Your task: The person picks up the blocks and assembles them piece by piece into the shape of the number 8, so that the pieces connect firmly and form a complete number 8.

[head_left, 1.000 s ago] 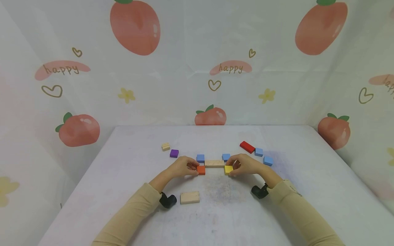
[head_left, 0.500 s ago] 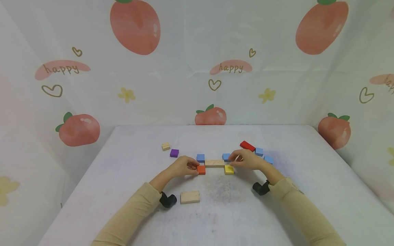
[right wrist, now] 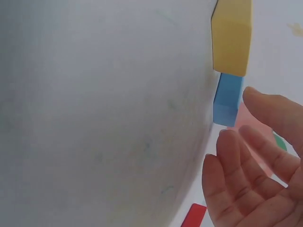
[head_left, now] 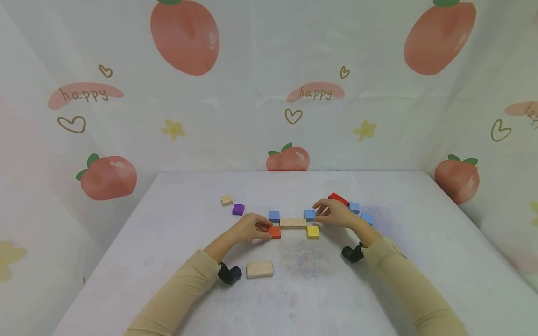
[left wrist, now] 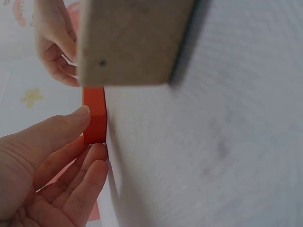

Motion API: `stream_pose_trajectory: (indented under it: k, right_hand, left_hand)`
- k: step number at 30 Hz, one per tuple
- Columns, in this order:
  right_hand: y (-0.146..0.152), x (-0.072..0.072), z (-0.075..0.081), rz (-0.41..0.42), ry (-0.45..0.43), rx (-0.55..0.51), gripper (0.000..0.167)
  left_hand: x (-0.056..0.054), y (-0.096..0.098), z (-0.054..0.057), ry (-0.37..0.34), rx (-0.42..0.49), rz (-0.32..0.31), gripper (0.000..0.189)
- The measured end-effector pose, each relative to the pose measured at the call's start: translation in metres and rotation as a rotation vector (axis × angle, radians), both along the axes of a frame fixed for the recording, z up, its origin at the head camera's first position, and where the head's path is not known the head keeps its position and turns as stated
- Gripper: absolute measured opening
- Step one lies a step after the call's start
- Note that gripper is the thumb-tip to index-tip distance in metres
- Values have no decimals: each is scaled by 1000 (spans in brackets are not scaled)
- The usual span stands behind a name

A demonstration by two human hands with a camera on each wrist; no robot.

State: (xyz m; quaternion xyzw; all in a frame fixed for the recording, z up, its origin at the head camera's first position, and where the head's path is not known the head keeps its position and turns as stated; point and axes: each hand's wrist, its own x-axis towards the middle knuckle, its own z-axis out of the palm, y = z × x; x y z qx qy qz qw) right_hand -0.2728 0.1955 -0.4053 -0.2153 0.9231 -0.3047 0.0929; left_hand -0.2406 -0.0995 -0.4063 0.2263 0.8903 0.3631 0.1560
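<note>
My left hand (head_left: 249, 227) pinches the orange block (head_left: 275, 232) between thumb and fingers, as the left wrist view also shows. The block lies on the table at the front left corner of a flat natural-wood block (head_left: 293, 223). At that wood block's front right corner is a yellow block (head_left: 313, 232). Blue blocks sit at its two back corners, one on the left (head_left: 274, 216) and one on the right (head_left: 309, 215). My right hand (head_left: 336, 214) hovers beside the right blue block, thumb and fingers apart and holding nothing; its fingertips come close to that block in the right wrist view.
Behind the right hand lie a red block (head_left: 338, 199) and two more blue blocks (head_left: 354, 207). A purple block (head_left: 238, 209) and a small ridged wood piece (head_left: 226, 200) lie at the back left. Nearer the front is another wood block (head_left: 259, 269).
My right hand has let go of the yellow block and moved back to beside the right blue block. The left hand has stayed at the orange block.
</note>
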Motion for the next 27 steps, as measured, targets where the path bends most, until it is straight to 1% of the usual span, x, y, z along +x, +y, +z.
stream_pose_trajectory:
  k: [5, 11, 27]
  right_hand:
    - [-2, -4, -2, -20, -32, 24, 35]
    - [-4, -6, -3, -32, -58, 53, 34]
    - [-5, -6, -1, -37, -61, 70, 30]
  left_hand:
    - [0, 0, 0, -3, 0, 8, 34]
    - [0, 0, 0, -4, -5, 10, 34]
    - [1, 0, 0, 6, 6, -6, 34]
